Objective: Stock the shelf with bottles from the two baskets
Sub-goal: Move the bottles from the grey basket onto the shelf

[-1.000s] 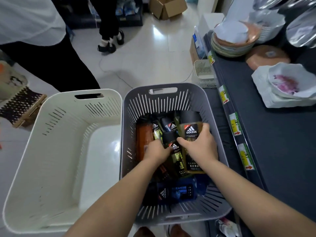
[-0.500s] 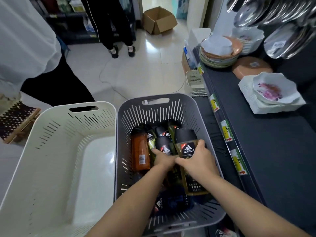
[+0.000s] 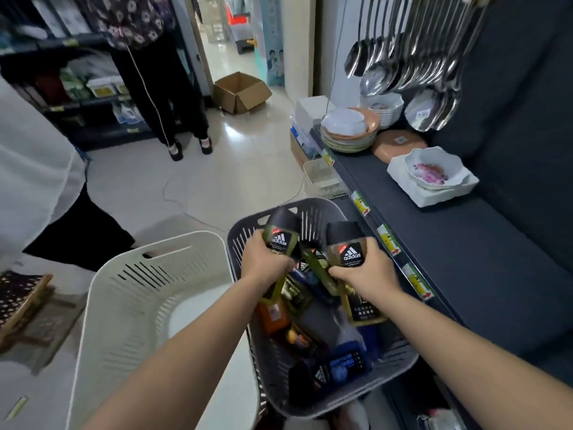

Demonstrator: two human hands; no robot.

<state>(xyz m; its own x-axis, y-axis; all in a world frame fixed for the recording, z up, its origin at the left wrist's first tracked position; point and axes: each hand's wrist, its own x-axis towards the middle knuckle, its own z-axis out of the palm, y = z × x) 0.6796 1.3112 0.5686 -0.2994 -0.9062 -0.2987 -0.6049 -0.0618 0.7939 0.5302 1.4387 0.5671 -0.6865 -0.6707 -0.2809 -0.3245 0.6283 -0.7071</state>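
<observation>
My left hand grips a green bottle with a black cap, lifted above the grey basket. My right hand grips an amber bottle with a black cap, also raised over that basket. Both bottles stand roughly upright with their caps up. More bottles lie in the grey basket below, among them an orange bottle and a blue bottle. To the left stands the white basket, with no bottles visible inside. The dark shelf runs along the right.
Stacked bowls and a flowered dish sit at the shelf's far end. Ladles hang above it. A person in white stands close on the left; another person stands further back. A cardboard box lies on the floor.
Both hands have risen out of the grey basket, each lifting a bottle it gripped. The view has tilted up, showing more of the shelf and the room.
</observation>
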